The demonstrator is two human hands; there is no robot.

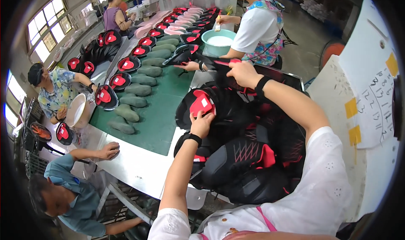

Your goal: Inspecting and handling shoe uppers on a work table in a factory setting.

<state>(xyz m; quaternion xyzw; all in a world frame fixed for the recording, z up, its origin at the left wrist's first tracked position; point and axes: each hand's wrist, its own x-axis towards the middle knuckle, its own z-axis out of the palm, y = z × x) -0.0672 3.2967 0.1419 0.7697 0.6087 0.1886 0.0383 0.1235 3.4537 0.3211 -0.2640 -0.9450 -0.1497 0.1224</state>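
Observation:
My left hand (201,125) grips a black shoe upper (183,112) by its red lining (201,104), which carries a white label. My right hand (245,74), raised further back, has its fingers closed on the red edge of another black shoe upper (222,73). Below and between my arms lies a heap of black shoe uppers (236,158) with red linings and red cross-stitching. A co-worker's hand (190,67) reaches to a black upper just left of my right hand.
A green conveyor belt (162,132) carries rows of grey-green foot-shaped pieces (137,89) and black-and-red uppers (119,80). Beyond stands a teal basin (218,41) of white liquid; a co-worker holds a brush (217,24). Several people work around the belt. A white board (371,96) rises at right.

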